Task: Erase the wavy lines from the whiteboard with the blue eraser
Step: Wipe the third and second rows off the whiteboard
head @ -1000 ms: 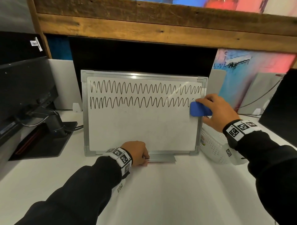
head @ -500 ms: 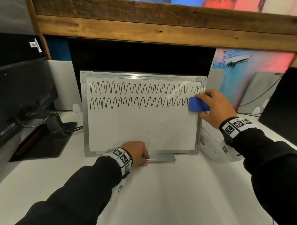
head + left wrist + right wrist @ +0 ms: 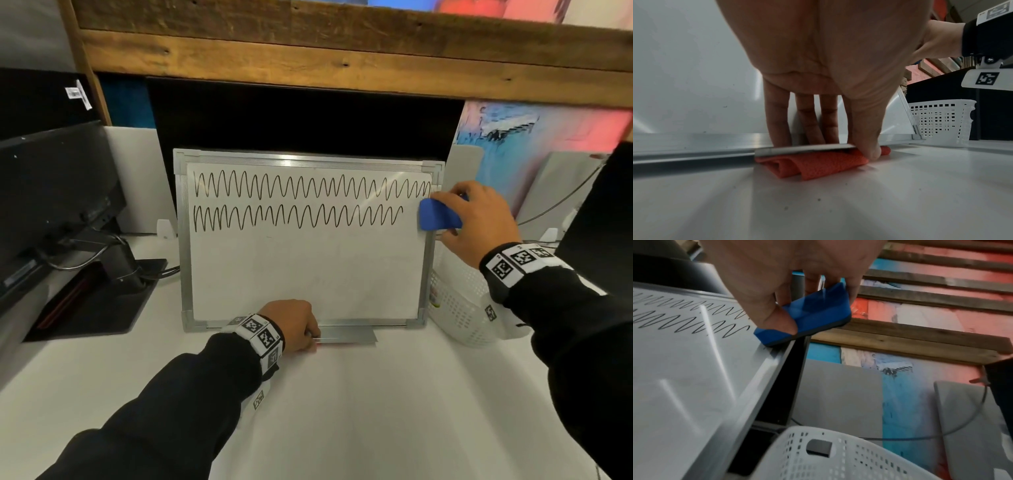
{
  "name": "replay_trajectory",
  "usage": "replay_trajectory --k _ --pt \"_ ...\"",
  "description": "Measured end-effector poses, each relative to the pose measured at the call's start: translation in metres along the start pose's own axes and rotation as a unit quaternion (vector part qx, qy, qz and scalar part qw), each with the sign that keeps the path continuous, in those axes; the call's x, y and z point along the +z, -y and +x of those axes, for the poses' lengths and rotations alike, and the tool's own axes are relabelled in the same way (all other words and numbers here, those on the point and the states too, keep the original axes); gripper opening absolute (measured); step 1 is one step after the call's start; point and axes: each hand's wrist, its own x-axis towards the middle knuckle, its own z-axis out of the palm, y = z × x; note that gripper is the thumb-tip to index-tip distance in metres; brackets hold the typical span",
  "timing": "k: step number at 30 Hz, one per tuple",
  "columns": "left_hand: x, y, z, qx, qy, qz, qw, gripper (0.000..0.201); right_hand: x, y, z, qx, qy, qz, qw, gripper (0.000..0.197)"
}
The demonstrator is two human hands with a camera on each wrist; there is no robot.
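The whiteboard (image 3: 308, 274) stands upright on the desk with two black wavy lines, an upper one (image 3: 308, 186) and a lower one (image 3: 294, 217). The lower line stops short of the right frame. My right hand (image 3: 459, 214) grips the blue eraser (image 3: 436, 215) against the board's right edge, level with the lower line. In the right wrist view the thumb and fingers pinch the eraser (image 3: 813, 316). My left hand (image 3: 294, 325) holds the metal tray (image 3: 346, 334) at the board's bottom. In the left wrist view a folded red cloth (image 3: 818, 164) lies under the tray (image 3: 803, 150).
A white perforated basket (image 3: 459, 308) stands just right of the board, below my right wrist. A black monitor stand (image 3: 102, 291) with cables sits at the left. A wooden shelf (image 3: 342, 51) overhangs the board. White desk surface (image 3: 342, 411) lies in front.
The eraser has moved up a little along the board's right edge, and the right end of the lower wavy line has been wiped away. The left hand has stayed on the tray.
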Motion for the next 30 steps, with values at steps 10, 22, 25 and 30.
replay_trajectory --k 10,22,25,30 --pt "0.001 0.001 0.0 -0.004 -0.003 0.006 1.0 0.027 0.006 0.005 -0.014 -0.019 0.009 -0.028 0.999 0.065" --pt "0.003 0.001 0.002 -0.015 -0.009 0.009 1.0 0.027 0.004 0.023 0.002 -0.003 0.001 0.009 1.0 0.069" --pt "0.003 0.001 0.002 -0.014 -0.011 0.006 1.0 0.029 0.013 0.038 -0.001 -0.079 0.043 -0.005 0.996 0.069" --pt "0.005 0.003 0.003 -0.009 -0.015 0.007 1.0 0.027 0.011 0.032 0.005 0.018 -0.007 0.037 0.999 0.069"
